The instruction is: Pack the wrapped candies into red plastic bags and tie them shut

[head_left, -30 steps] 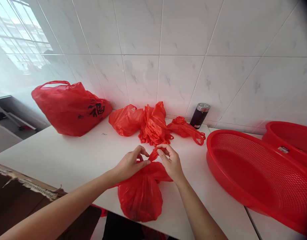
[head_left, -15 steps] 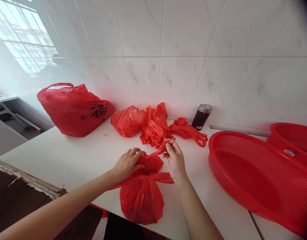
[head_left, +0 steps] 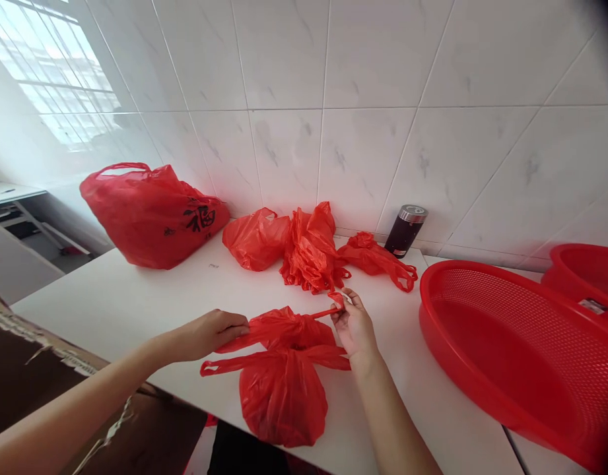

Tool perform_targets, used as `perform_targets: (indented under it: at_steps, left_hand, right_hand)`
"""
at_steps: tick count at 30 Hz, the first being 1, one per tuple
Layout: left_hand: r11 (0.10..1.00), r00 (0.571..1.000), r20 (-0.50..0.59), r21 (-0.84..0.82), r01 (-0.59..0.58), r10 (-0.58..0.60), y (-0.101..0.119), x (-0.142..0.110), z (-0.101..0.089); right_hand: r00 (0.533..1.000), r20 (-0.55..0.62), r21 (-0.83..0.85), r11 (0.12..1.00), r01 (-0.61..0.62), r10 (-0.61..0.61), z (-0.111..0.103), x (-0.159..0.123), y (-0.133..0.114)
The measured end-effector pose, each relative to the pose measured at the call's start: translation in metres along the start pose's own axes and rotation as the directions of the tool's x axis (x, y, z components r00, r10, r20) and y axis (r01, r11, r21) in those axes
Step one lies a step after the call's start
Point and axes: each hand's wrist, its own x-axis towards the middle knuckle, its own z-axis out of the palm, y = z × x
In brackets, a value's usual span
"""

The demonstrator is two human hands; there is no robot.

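Observation:
A red plastic bag (head_left: pixel 286 322) lies on the white table, gathered at its middle, with its two handles drawn out sideways. My left hand (head_left: pixel 212 333) is closed around its left handle. Pinched between the fingers of my right hand (head_left: pixel 354 323) is the twisted right handle, stretched taut. Directly in front, nearer the table edge, sits a rounded, filled red plastic bag (head_left: pixel 284 399), its neck gathered and its own handles spread left and right. What either bag contains is hidden by the red plastic.
Along the tiled wall stand a large red bag (head_left: pixel 150 218) with black print, a smaller red bag (head_left: pixel 257 241), bunched red bags (head_left: pixel 311 247), another crumpled bag (head_left: pixel 370 254) and a dark flask (head_left: pixel 405 231). Red perforated baskets (head_left: pixel 482 330) are at right; a torn cardboard box (head_left: pixel 46 389) is lower left.
My left hand has moved left from the top of the bag and now grips its left handle, pulling it out. My right hand has shifted slightly right and down, still holding the other handle.

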Motion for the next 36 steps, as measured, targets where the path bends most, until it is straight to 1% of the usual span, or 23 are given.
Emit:
perform_targets:
  at_steps: [2, 4, 5, 7, 9, 10, 12, 13, 15, 17, 18, 19, 20, 21, 22, 23, 24, 25, 26, 28, 31, 33, 36]
  left_hand:
    - [0.994, 0.996, 0.077, -0.098, 0.044, -0.037, 0.002, 0.000, -0.004]
    - [0.994, 0.993, 0.096, -0.085, 0.070, -0.062, 0.005, 0.004, -0.009]
    - [0.997, 0.996, 0.042, -0.028, 0.076, -0.075, 0.007, 0.008, -0.010]
    - [0.986, 0.979, -0.200, 0.150, 0.079, -0.048, 0.011, 0.019, -0.010]
    - [0.945, 0.910, -0.402, 0.324, 0.042, 0.097, 0.018, 0.034, -0.003]
    - [0.921, 0.887, -0.422, 0.390, -0.007, 0.186, 0.022, 0.042, 0.004]
    - [0.880, 0.892, -0.332, 0.457, -0.131, 0.305, 0.028, 0.058, 0.021]
    - [0.877, 0.910, -0.274, 0.452, -0.163, 0.311, 0.031, 0.065, 0.029]
    - [0.902, 0.945, -0.213, 0.406, -0.144, 0.247, 0.033, 0.076, 0.041]
    - [0.932, 0.961, -0.217, 0.352, -0.084, 0.169, 0.031, 0.081, 0.044]
    - [0.943, 0.962, -0.233, 0.329, -0.058, 0.141, 0.029, 0.082, 0.042]
    - [0.949, 0.960, -0.251, 0.311, -0.042, 0.125, 0.027, 0.080, 0.038]
    - [0.954, 0.956, -0.271, 0.297, -0.031, 0.116, 0.025, 0.077, 0.034]
    - [0.960, 0.952, -0.288, 0.280, -0.019, 0.103, 0.022, 0.074, 0.029]
    - [0.965, 0.949, -0.301, 0.263, -0.006, 0.089, 0.019, 0.070, 0.024]
    - [0.968, 0.947, -0.312, 0.251, 0.007, 0.074, 0.017, 0.066, 0.019]
    - [0.972, 0.945, -0.322, 0.236, 0.020, 0.059, 0.015, 0.062, 0.015]
    - [0.976, 0.943, -0.331, 0.215, 0.031, 0.043, 0.013, 0.058, 0.012]
    - [0.981, 0.942, -0.334, 0.188, 0.039, 0.027, 0.011, 0.055, 0.010]
    - [0.993, 0.953, -0.304, 0.114, 0.035, 0.002, 0.010, 0.051, 0.008]
    - [1.000, 0.985, -0.171, -0.019, -0.007, 0.004, 0.014, 0.049, 0.008]
    - [0.995, 0.996, -0.087, -0.093, -0.032, 0.024, 0.021, 0.048, 0.011]
    - [0.984, 0.996, -0.041, -0.157, -0.082, 0.076, 0.033, 0.047, 0.016]
  right_hand:
    - [1.000, 0.011, -0.006, 1.000, -0.008, 0.008, -0.003, 0.002, 0.000]
    - [1.000, 0.029, -0.034, 0.999, -0.007, 0.008, -0.007, 0.002, -0.002]
    - [0.999, 0.038, -0.069, 0.998, 0.000, 0.003, -0.009, 0.002, -0.004]
    - [0.997, 0.076, -0.178, 0.983, 0.035, -0.022, -0.011, -0.001, -0.007]
    - [0.988, 0.142, -0.326, 0.940, 0.101, -0.057, -0.011, -0.005, -0.009]
    - [0.981, 0.178, -0.400, 0.906, 0.141, -0.074, -0.010, -0.007, -0.010]
    - [0.970, 0.212, -0.521, 0.826, 0.216, -0.119, -0.008, -0.011, -0.013]
    - [0.966, 0.200, -0.565, 0.786, 0.249, -0.163, -0.007, -0.013, -0.016]
    - [0.938, 0.127, -0.620, 0.712, 0.330, -0.324, -0.004, -0.018, -0.023]
    - [0.850, 0.072, -0.648, 0.623, 0.437, -0.521, 0.000, -0.026, -0.030]
    - [0.813, 0.108, -0.651, 0.577, 0.492, -0.571, 0.003, -0.032, -0.032]
    - [0.800, 0.199, -0.642, 0.542, 0.542, -0.566, 0.006, -0.037, -0.033]
    - [0.802, 0.337, -0.625, 0.519, 0.583, -0.493, 0.009, -0.043, -0.032]
    - [0.788, 0.499, -0.609, 0.502, 0.614, -0.360, 0.012, -0.050, -0.030]
    - [0.745, 0.640, -0.601, 0.481, 0.638, -0.189, 0.015, -0.055, -0.027]
    - [0.687, 0.726, -0.605, 0.453, 0.655, -0.026, 0.017, -0.061, -0.023]
    - [0.641, 0.761, -0.617, 0.415, 0.669, 0.097, 0.019, -0.065, -0.019]
    - [0.616, 0.769, -0.628, 0.381, 0.679, 0.169, 0.020, -0.068, -0.016]
    - [0.610, 0.770, -0.632, 0.361, 0.686, 0.188, 0.022, -0.070, -0.014]
    - [0.625, 0.771, -0.620, 0.367, 0.694, 0.120, 0.024, -0.070, -0.013]
    - [0.634, 0.772, -0.586, 0.340, 0.736, -0.043, 0.025, -0.065, -0.014]
    - [0.636, 0.764, -0.583, 0.309, 0.752, -0.106, 0.024, -0.061, -0.013]
    - [0.685, 0.715, -0.607, 0.363, 0.707, -0.138, 0.024, -0.058, -0.010]
